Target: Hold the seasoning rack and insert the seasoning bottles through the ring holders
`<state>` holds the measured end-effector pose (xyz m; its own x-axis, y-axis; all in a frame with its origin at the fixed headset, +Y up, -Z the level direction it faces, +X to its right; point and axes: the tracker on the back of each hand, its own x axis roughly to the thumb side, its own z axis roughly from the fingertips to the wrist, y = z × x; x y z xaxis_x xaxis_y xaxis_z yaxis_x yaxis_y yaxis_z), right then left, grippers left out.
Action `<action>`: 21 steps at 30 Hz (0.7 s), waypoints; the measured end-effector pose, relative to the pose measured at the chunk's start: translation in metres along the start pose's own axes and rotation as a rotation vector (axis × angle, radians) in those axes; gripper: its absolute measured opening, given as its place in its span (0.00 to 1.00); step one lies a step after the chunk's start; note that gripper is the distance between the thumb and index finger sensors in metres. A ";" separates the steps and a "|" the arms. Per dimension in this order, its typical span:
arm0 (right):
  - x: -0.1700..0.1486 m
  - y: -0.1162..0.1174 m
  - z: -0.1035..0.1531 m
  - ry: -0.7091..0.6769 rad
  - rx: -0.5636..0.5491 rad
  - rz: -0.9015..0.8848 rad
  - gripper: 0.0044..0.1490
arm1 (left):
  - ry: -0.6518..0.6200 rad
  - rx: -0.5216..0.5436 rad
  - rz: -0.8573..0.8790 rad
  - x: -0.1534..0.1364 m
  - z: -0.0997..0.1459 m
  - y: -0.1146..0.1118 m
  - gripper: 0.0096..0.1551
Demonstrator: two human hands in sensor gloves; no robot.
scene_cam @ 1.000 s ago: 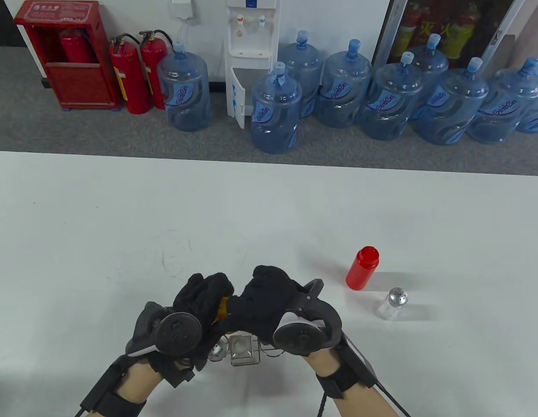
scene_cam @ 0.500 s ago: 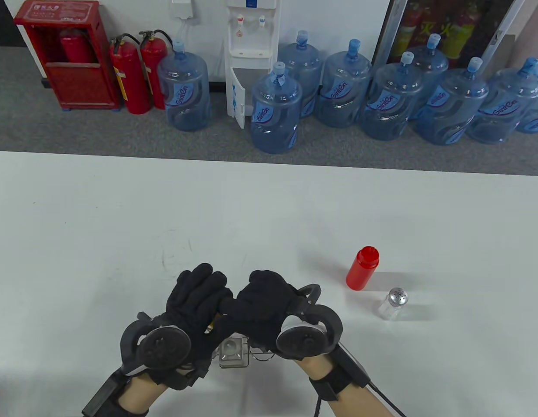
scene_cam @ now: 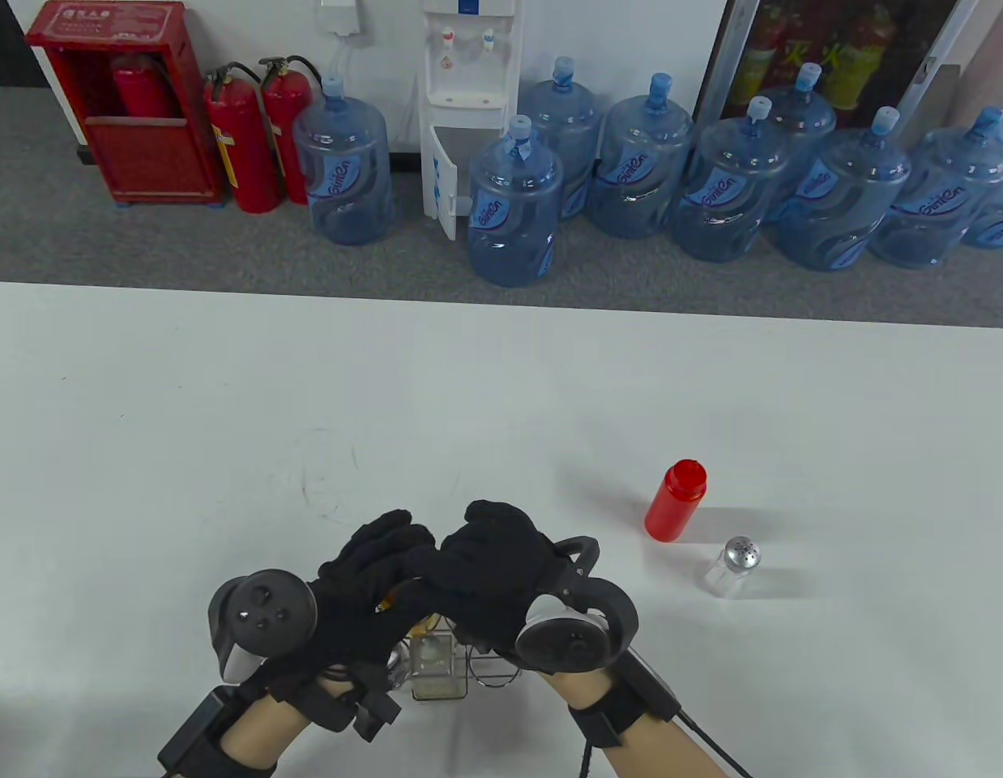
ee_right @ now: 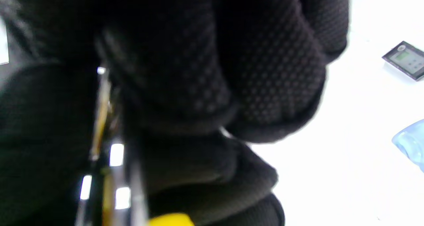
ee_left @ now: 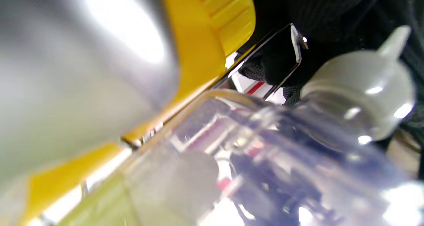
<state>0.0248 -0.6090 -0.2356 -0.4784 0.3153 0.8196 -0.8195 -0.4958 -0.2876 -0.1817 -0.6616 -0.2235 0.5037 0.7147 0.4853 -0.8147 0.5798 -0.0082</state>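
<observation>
The wire seasoning rack point(scene_cam: 489, 671) stands near the table's front edge, mostly hidden under both hands. My right hand point(scene_cam: 485, 559) grips the rack's top handle; the right wrist view shows its fingers curled around the wire point(ee_right: 102, 110). My left hand point(scene_cam: 384, 551) holds a yellow-capped bottle point(ee_left: 205, 33) against the rack; only a sliver of yellow point(scene_cam: 384, 604) shows in the table view. A clear glass bottle point(scene_cam: 437, 664) with a grey spout point(ee_left: 367, 83) sits in the rack. A red bottle point(scene_cam: 674, 501) and a clear shaker point(scene_cam: 732, 566) with a metal top stand to the right.
The white table point(scene_cam: 501, 389) stretches far and to both sides of the hands. Water jugs point(scene_cam: 514, 211) and fire extinguishers stand on the floor beyond the far edge. A small grey device point(ee_right: 405, 59) lies on the table in the right wrist view.
My left wrist has swung out to the left and its tracker now faces up. Less of the yellow bottle shows between the hands. The right hand has stayed on the rack.
</observation>
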 end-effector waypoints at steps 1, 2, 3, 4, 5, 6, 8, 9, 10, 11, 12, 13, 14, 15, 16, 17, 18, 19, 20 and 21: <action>0.001 0.001 0.000 -0.010 0.000 0.008 0.29 | -0.028 0.031 -0.030 0.003 0.002 0.001 0.24; 0.003 0.002 -0.002 -0.006 0.019 0.017 0.30 | -0.037 0.041 -0.052 0.003 0.003 0.000 0.23; 0.004 0.004 -0.003 0.007 0.045 0.034 0.33 | -0.043 0.058 -0.075 0.003 0.003 0.000 0.23; 0.006 0.004 -0.003 0.001 0.053 0.041 0.33 | -0.046 0.062 -0.079 0.003 0.004 0.000 0.23; 0.007 0.005 -0.005 -0.003 0.074 0.069 0.33 | -0.044 0.063 -0.078 0.003 0.004 0.001 0.23; 0.007 0.004 -0.005 -0.002 0.099 0.099 0.35 | -0.046 0.069 -0.087 0.004 0.004 0.002 0.23; 0.004 -0.003 -0.004 -0.009 0.124 0.109 0.40 | -0.044 0.100 -0.101 0.005 0.004 0.007 0.22; 0.001 -0.011 -0.004 0.010 0.139 0.117 0.43 | -0.040 0.119 -0.107 0.005 0.004 0.010 0.21; -0.002 -0.019 -0.004 0.019 0.141 0.128 0.43 | -0.041 0.139 -0.118 0.006 0.004 0.014 0.22; -0.005 -0.026 -0.004 0.031 0.145 0.151 0.43 | -0.045 0.151 -0.127 0.006 0.004 0.016 0.22; -0.011 -0.036 -0.003 0.086 0.144 0.214 0.43 | -0.056 0.162 -0.141 0.006 0.004 0.020 0.22; -0.017 -0.043 -0.003 0.142 0.155 0.269 0.43 | -0.058 0.167 -0.155 0.005 0.004 0.021 0.22; -0.024 -0.053 0.001 0.195 0.184 0.315 0.43 | -0.053 0.176 -0.173 0.004 0.004 0.023 0.22; -0.031 -0.065 0.008 0.196 0.131 0.312 0.42 | -0.052 0.178 -0.173 0.002 0.004 0.024 0.22; -0.040 -0.077 0.014 0.223 0.087 0.333 0.41 | -0.052 0.177 -0.174 -0.001 0.004 0.025 0.22; -0.046 -0.085 0.019 0.245 0.092 0.363 0.41 | -0.053 0.178 -0.172 -0.003 0.004 0.025 0.21; -0.057 -0.097 0.027 0.277 0.070 0.429 0.42 | -0.051 0.175 -0.166 -0.005 0.003 0.025 0.22; -0.068 -0.109 0.035 0.323 0.049 0.488 0.42 | -0.058 0.164 -0.156 -0.007 0.003 0.025 0.22; -0.077 -0.117 0.041 0.352 0.031 0.524 0.43 | -0.057 0.162 -0.150 -0.009 0.003 0.025 0.21; -0.088 -0.126 0.048 0.391 0.007 0.559 0.43 | -0.051 0.166 -0.144 -0.011 0.003 0.026 0.21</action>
<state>0.1855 -0.6133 -0.2472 -0.9091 0.2789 0.3094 -0.4148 -0.6737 -0.6116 -0.2088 -0.6555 -0.2268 0.6062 0.6060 0.5150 -0.7738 0.5991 0.2059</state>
